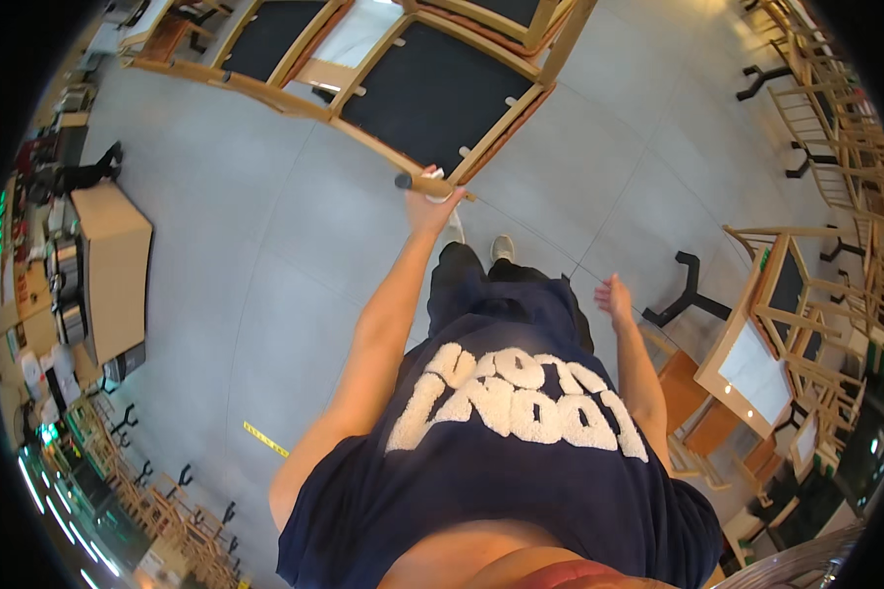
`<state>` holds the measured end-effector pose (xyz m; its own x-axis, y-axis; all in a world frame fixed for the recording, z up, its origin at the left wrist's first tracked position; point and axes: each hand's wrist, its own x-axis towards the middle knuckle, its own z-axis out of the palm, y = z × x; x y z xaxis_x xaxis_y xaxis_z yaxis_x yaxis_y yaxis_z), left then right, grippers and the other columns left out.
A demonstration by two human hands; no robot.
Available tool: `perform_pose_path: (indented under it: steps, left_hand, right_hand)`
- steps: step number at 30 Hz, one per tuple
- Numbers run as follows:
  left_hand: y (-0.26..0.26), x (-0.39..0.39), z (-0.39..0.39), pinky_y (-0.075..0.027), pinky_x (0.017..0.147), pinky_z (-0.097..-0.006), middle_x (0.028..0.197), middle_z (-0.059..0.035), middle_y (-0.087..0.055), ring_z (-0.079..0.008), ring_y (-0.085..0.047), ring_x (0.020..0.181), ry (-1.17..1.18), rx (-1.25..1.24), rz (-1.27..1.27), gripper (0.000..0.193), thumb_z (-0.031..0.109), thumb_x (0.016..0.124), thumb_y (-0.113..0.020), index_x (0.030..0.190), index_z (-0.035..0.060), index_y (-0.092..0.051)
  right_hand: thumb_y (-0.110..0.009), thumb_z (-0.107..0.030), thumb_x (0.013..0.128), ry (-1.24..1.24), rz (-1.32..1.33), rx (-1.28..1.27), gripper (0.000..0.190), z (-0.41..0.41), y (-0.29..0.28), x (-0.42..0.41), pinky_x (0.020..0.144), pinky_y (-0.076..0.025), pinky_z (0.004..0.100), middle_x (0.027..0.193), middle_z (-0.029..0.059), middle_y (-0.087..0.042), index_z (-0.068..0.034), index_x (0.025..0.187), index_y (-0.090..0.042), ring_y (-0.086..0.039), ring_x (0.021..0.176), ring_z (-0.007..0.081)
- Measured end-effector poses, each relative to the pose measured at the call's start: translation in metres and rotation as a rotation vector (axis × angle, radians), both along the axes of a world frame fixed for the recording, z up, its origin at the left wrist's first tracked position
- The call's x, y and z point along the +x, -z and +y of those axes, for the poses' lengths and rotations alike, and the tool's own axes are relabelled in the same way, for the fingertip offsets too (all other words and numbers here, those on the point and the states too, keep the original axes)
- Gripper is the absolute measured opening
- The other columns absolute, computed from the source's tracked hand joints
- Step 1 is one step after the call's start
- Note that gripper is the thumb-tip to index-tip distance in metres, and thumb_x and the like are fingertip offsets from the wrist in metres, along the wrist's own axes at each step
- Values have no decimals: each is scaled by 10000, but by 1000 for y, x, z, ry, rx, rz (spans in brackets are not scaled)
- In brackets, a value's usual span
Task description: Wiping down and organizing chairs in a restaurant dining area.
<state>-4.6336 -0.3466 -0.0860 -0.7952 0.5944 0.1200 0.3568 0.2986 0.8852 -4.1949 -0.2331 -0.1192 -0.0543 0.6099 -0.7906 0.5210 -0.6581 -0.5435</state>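
Observation:
My left hand (431, 210) is closed around a wooden leg (423, 185) of an upturned chair. The leg points up toward me and ends in a dark cap. A small white thing, perhaps a cloth, shows between my fingers and the leg. The chair's black seat underside (435, 88) faces up, framed by light wood with brown padding along the edge. It rests with other upturned chairs at a table with a pale top (361, 33). My right hand (615, 298) hangs at my side with nothing in it, fingers loosely apart.
At right, a table (755, 375) carries upturned chairs, with brown-seated chairs beside it and a black metal foot (689, 294) sticking out. More chairs line the right rim. A wooden counter (114, 272) stands left, near a person in dark clothes (81, 177). Yellow tape (265, 439) marks the grey floor (214, 243).

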Motion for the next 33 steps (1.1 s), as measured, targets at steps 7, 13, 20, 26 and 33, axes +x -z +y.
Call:
perform_pose_path:
  steps: [7, 13, 20, 26, 33]
  left_hand:
    - [2, -39, 2, -424, 900, -419, 919, -19, -666, -274, -581, 993, 451, -55, 333, 349, 341, 630, -787, 852, 104, -658]
    - [-16, -43, 10, -454, 868, -434, 757, -70, -656, -254, -645, 784, 620, -41, 255, 265, 281, 679, -742, 845, 95, -653]
    - [-25, -42, 5, -496, 604, -362, 708, -72, -649, -276, -641, 677, 459, -181, 100, 247, 281, 687, -738, 824, 96, -649]
    - [-73, -29, -2, -492, 624, -377, 735, -96, -673, -284, -656, 716, 472, -193, 66, 264, 295, 697, -743, 793, 58, -681]
    - [-125, 39, -23, -484, 614, -316, 712, -78, -672, -181, -651, 668, 373, -287, -111, 266, 264, 720, -733, 798, 16, -677]
  right_hand:
    - [-456, -555, 882, -109, -203, -201, 573, -121, 4, 4, 632, -483, 370, 926, 120, -645, -23, 1060, -574, -607, 749, 210]
    - [-482, -464, 900, -82, -140, -32, 533, -179, 25, -18, 725, -484, 365, 864, 145, -644, 34, 1049, -599, -605, 775, 236]
    - [-514, -380, 904, 15, -151, -22, 407, -218, 10, -24, 627, -477, 318, 791, 64, -613, -1, 1016, -612, -566, 686, 160]
    - [-524, -369, 892, 293, -36, -157, 348, -254, 33, 3, 550, -486, 326, 769, 22, -566, -53, 1025, -580, -546, 621, 146]
    - [-484, -422, 895, 409, 63, -96, 418, -264, 31, 35, 661, -489, 360, 940, 75, -638, -76, 1124, -527, -615, 786, 184]
